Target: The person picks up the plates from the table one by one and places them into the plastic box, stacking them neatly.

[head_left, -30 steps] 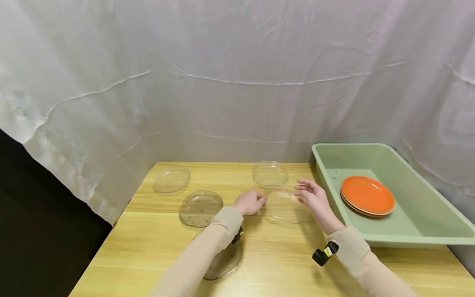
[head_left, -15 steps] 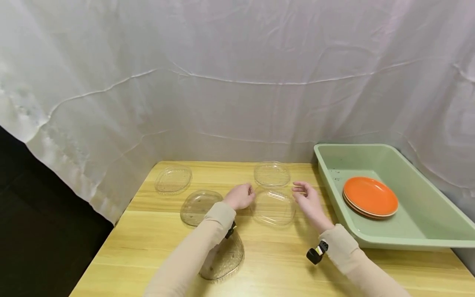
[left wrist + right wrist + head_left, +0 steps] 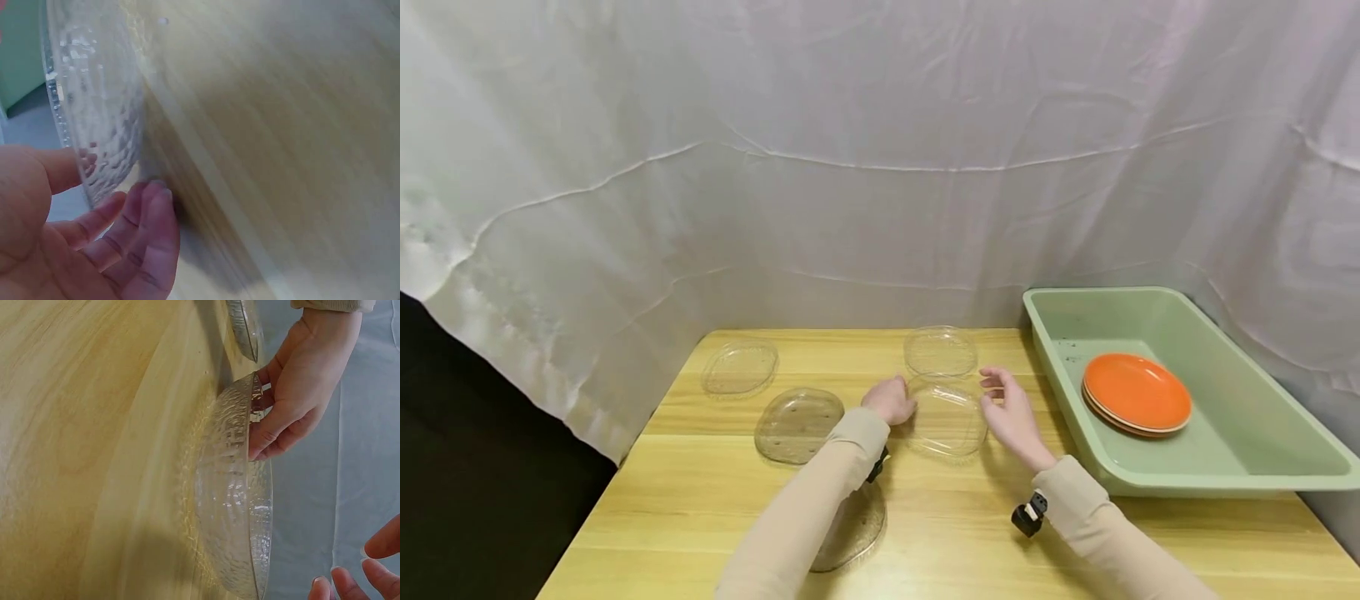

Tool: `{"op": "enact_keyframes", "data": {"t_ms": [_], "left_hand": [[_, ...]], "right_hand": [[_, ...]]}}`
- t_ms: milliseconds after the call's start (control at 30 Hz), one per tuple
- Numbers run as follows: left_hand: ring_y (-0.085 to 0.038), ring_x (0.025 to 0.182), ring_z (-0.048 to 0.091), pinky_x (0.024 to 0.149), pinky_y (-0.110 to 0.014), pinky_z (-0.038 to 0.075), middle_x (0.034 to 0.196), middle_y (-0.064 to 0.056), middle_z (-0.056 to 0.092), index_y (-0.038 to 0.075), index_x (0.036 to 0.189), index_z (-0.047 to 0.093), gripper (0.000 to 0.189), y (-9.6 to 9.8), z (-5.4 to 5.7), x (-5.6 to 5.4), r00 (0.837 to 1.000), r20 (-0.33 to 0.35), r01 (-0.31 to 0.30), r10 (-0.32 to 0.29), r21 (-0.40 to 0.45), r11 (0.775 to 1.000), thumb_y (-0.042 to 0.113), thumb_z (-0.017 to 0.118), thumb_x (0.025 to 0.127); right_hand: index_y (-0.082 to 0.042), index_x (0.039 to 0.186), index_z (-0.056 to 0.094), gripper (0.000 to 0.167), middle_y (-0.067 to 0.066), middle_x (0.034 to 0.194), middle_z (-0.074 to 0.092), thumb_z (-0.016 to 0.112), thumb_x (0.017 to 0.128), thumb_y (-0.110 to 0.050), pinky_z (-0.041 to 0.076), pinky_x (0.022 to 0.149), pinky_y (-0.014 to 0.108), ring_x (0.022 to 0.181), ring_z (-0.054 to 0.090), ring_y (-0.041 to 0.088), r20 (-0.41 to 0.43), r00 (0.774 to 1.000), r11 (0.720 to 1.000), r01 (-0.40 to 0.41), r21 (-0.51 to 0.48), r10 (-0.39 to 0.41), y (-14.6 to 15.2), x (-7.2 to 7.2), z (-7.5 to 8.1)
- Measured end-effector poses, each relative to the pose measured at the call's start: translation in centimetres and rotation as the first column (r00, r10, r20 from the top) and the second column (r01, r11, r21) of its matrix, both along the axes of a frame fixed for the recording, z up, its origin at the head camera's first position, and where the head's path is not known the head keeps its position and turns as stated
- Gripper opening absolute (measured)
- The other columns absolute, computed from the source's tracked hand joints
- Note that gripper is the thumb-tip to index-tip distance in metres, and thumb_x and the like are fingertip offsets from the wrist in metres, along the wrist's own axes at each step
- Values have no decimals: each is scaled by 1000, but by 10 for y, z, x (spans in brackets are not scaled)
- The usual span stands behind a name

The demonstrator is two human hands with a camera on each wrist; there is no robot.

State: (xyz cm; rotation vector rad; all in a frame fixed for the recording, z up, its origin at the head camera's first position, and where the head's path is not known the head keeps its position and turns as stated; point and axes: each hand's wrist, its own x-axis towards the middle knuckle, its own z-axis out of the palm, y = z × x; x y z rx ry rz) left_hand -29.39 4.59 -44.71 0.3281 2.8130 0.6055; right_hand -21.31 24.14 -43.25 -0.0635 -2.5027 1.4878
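Observation:
A clear, ripple-textured shallow bowl (image 3: 946, 423) stands low over the wooden table, its rim up. At its left side my left hand (image 3: 890, 401) pinches the rim; in the left wrist view the thumb (image 3: 62, 170) lies on the inner side and the curled fingers (image 3: 147, 234) on the outer side. My right hand (image 3: 1011, 417) hovers by the bowl's right side with fingers loosely bent; the right wrist view shows its fingertips (image 3: 378, 575) apart from the bowl (image 3: 228, 487). Just behind stands another clear bowl (image 3: 940, 352).
Two brown-tinted bowls, one left of my hand (image 3: 797, 427) and one partly under my left forearm (image 3: 853, 533), sit on the table (image 3: 955, 533). A clear bowl (image 3: 741, 368) is at the far left. To the right, a green tub (image 3: 1232, 482) holds stacked plates, the top one orange (image 3: 1138, 392).
Over the past second, my left hand has shifted the clear bowl a little to the left. The right hand has followed leftward, staying beside it.

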Motion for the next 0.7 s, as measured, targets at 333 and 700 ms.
{"op": "enact_keyframes", "data": {"t_ms": [333, 700], "left_hand": [[-19, 83, 62, 74, -36, 55, 103, -7, 72, 9, 106, 66, 18, 0, -7, -6, 1000, -13, 14, -14, -45, 999, 24, 62, 100], [-15, 55, 61, 57, -25, 50, 68, -4, 67, 6, 102, 70, 17, -1, -5, -4, 999, 19, 30, -30, 6, 1000, 19, 59, 102]], "right_hand": [[4, 133, 51, 46, 31, 128, 59, 45, 87, 5, 51, 101, 44, 114, 60, 39, 14, 1000, 1000, 11, -9, -10, -2, 1, -4], [6, 135, 51, 47, 31, 128, 59, 45, 88, 6, 51, 101, 47, 112, 61, 40, 21, 1000, 1000, 10, -3, -10, 1, 2, -5]]}}
